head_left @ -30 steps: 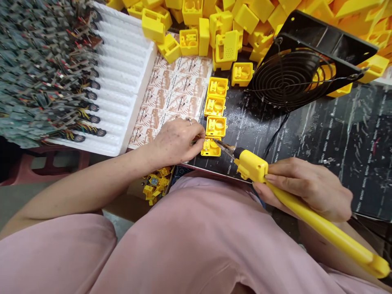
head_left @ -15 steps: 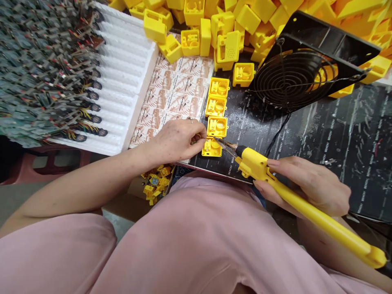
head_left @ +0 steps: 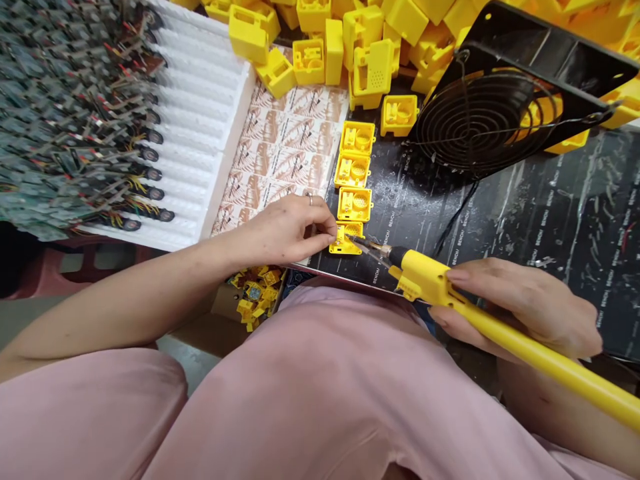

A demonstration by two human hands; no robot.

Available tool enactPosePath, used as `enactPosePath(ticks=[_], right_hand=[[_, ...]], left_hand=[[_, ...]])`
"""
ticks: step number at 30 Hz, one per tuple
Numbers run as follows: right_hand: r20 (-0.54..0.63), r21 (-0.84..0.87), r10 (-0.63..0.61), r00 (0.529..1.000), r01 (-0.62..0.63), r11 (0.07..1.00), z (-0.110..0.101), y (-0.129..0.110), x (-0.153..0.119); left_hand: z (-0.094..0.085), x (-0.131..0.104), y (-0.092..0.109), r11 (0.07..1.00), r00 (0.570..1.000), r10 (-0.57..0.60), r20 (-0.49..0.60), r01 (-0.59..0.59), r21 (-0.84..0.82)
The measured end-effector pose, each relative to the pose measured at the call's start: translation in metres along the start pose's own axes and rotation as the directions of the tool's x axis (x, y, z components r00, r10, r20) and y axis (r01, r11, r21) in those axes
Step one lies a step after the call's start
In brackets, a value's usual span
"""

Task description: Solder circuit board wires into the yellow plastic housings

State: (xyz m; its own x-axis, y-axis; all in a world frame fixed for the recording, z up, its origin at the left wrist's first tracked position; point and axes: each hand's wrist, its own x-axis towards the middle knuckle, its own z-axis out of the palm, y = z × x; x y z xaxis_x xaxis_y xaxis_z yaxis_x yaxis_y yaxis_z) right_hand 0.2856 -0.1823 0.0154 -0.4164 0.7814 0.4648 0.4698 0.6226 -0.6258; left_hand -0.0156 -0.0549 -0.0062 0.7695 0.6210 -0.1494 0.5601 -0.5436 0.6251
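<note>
My right hand (head_left: pixel 530 303) is wrapped round a yellow soldering iron (head_left: pixel 425 273) with a black collar and a thin metal tip. The tip points left and reaches the right part of the nearest small yellow housing (head_left: pixel 351 245); contact cannot be made out. At that housing's left side my left hand (head_left: pixel 295 230) is closed in a pinch, thumb and forefinger at its edge. Whatever lies between those fingertips is too small to tell. Behind the housing stand several like it in a row, open side up, the closest being another yellow housing (head_left: pixel 361 205).
A black fan (head_left: pixel 475 133) with a wire grille stands at the back right, its cable on the black bench (head_left: pixel 505 220). Yellow cases (head_left: pixel 370 67) are heaped behind. A white foam tray (head_left: pixel 200 107) with wired circuit boards (head_left: pixel 75 120) lies left. Below sits a box of yellow parts (head_left: pixel 257 293).
The soldering iron and my right hand have shifted to the right and slightly down, drawing the tip away from the pinched fingers. My left hand stays at the nearest housing, its fingertips slightly lower.
</note>
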Motion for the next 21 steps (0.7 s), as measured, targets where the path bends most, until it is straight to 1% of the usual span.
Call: enactPosePath(ticks=[2, 4, 8, 13, 14, 17, 19, 21], right_hand=[[0.043, 0.048, -0.021, 0.999, 0.019, 0.999, -0.002, -0.001, 0.003], [0.061, 0.077, -0.013, 0.998, 0.009, 0.997, -0.002, -0.001, 0.005], [0.058, 0.050, -0.009, 0.998, 0.006, 0.999, 0.002, 0.003, 0.007], [0.051, 0.030, -0.132, 0.990, 0.130, 0.991, 0.007, 0.004, 0.016], [0.072, 0.015, -0.125, 0.990, 0.124, 0.992, 0.006, 0.003, 0.017], [0.132, -0.028, -0.037, 0.991, 0.041, 0.999, 0.003, -0.003, 0.019], [0.100, -0.010, -0.020, 0.995, 0.021, 1.000, -0.001, -0.004, 0.016], [-0.004, -0.008, 0.000, 1.000, 0.000, 1.000, -0.005, -0.001, 0.011]], left_hand=[[0.001, 0.000, 0.004, 0.998, 1.000, -0.005, -0.006, 0.006, 0.067], [0.003, 0.001, 0.009, 0.989, 1.000, -0.025, -0.005, 0.025, 0.147], [0.003, 0.002, 0.015, 0.969, 0.998, -0.063, 0.001, 0.061, 0.241], [0.003, 0.004, 0.016, 0.960, 0.997, -0.073, 0.021, 0.065, 0.274], [0.003, 0.005, 0.017, 0.957, 0.997, -0.076, 0.029, 0.065, 0.284], [0.002, 0.007, 0.020, 0.947, 0.995, -0.090, 0.049, 0.070, 0.315], [0.001, 0.008, 0.022, 0.943, 0.993, -0.098, 0.065, 0.072, 0.326], [0.000, 0.008, 0.023, 0.941, 0.993, -0.095, 0.075, 0.065, 0.332]])
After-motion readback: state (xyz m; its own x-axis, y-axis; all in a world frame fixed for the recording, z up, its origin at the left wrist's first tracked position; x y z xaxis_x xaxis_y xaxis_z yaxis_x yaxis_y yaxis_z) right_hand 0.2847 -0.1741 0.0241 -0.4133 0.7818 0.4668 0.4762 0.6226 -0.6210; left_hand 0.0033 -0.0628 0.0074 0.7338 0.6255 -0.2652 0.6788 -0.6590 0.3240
